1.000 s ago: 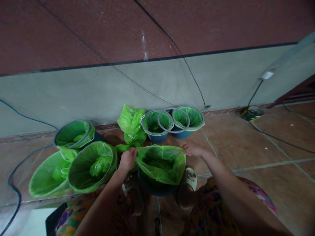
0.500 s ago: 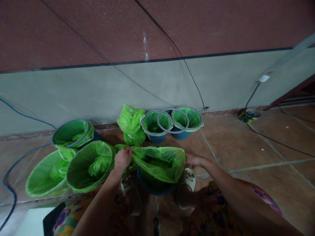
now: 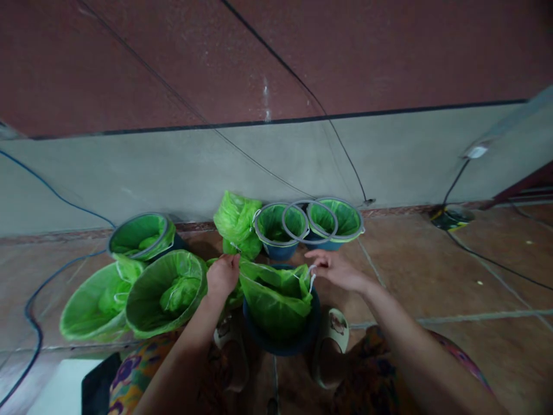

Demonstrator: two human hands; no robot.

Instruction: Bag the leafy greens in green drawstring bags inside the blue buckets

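Observation:
A sheer green mesh drawstring bag (image 3: 276, 302) hangs inside a dark blue bucket (image 3: 283, 347) on the floor between my feet. At the bag's left rim my left hand (image 3: 223, 275) is closed, pinching the mesh edge. My right hand (image 3: 339, 270) is at the right rim, thumb and fingers closed on a white drawstring (image 3: 312, 280). The bag's mouth sags between the two hands, and its inside is dark. Just left of my left hand, a green-lined container (image 3: 140, 300) holds bunched green mesh.
Against the wall stand a stuffed green bag (image 3: 237, 222) and two lined buckets with a loose grey ring (image 3: 287, 231) across them. At left are another lined bucket (image 3: 170, 245), a green container (image 3: 71, 323) and a blue hose (image 3: 32, 308). Cables (image 3: 501, 265) cross the floor at right.
The bag's mouth has narrowed and its right rim has shifted left. My right hand, formerly behind the rim, now shows with the white drawstring. The view has tilted slightly.

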